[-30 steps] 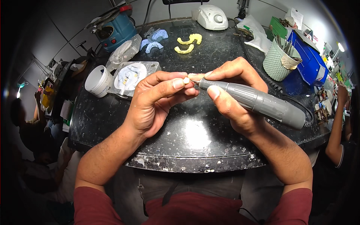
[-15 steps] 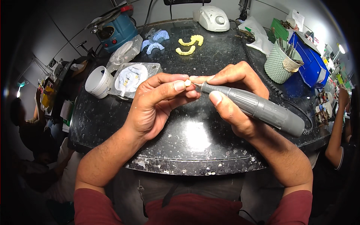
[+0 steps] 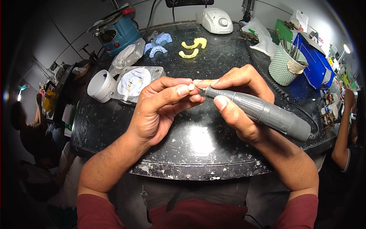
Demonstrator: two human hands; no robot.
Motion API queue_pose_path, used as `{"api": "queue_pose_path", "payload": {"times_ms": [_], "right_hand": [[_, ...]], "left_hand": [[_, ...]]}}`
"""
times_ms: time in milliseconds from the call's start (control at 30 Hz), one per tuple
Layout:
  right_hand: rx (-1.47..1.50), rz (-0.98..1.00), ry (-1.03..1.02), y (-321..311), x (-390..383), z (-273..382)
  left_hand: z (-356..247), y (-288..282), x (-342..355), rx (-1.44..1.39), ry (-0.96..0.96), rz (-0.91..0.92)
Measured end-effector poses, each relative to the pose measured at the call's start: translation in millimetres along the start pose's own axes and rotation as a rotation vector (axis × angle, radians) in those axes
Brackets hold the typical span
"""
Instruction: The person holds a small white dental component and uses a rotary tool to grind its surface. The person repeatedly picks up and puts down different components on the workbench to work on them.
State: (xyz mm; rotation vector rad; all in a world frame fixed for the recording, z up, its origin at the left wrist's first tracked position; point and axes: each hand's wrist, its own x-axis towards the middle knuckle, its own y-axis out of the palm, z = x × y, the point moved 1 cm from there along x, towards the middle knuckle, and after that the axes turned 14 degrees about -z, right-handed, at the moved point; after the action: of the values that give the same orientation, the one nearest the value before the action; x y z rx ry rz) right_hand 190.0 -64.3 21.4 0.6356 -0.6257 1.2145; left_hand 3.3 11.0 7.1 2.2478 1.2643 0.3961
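My left hand (image 3: pixel 160 107) pinches a small cream tooth-like piece (image 3: pixel 190 87) between thumb and fingertips. My right hand (image 3: pixel 240 99) grips a thick grey rotary handpiece (image 3: pixel 274 114) with a coiled cord, its thin tip at or very near the piece; the exact contact is too small to tell. Both hands are above the dark, speckled bench (image 3: pixel 114 133). Behind my left hand sits a clear block with a white disc (image 3: pixel 127 78) bearing small yellowish bits.
Around the bench: white tubs (image 3: pixel 99 86), a plastic case (image 3: pixel 126 53), a blue machine (image 3: pixel 118 36), blue moulds (image 3: pixel 158 51), yellow arches (image 3: pixel 188 53), a white control box (image 3: pixel 216 21), a tool basket (image 3: pixel 282 66), blue bins (image 3: pixel 316 61). Other people work at both sides (image 3: pixel 343 149).
The whole view has shifted slightly down, bench and hands together. My fingers and the handpiece keep nearly the same pose, the handpiece slightly further right and lower.
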Motion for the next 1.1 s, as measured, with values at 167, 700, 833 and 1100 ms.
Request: {"api": "queue_pose_path", "payload": {"times_ms": [167, 700, 833, 1100], "right_hand": [[0.026, 0.001, 0.041, 2.5, -3.0, -4.5], [0.086, -0.017, 0.036, -0.3, 1.5, -1.8], [0.062, -0.005, 0.014, 2.1, -1.1, -3.1], [0.067, -0.027, 0.049, 5.3, -4.1, -2.4]], "left_hand": [[1.1, -0.9, -0.6, -0.026, -0.010, 0.005], [-3.0, 7.3, -0.8, 0.025, 0.014, -0.055], [-1.1, 5.2, -2.8, 0.039, -0.012, -0.085], [-2.5, 3.6, -5.1, 0.046, 0.024, -0.010]]}}
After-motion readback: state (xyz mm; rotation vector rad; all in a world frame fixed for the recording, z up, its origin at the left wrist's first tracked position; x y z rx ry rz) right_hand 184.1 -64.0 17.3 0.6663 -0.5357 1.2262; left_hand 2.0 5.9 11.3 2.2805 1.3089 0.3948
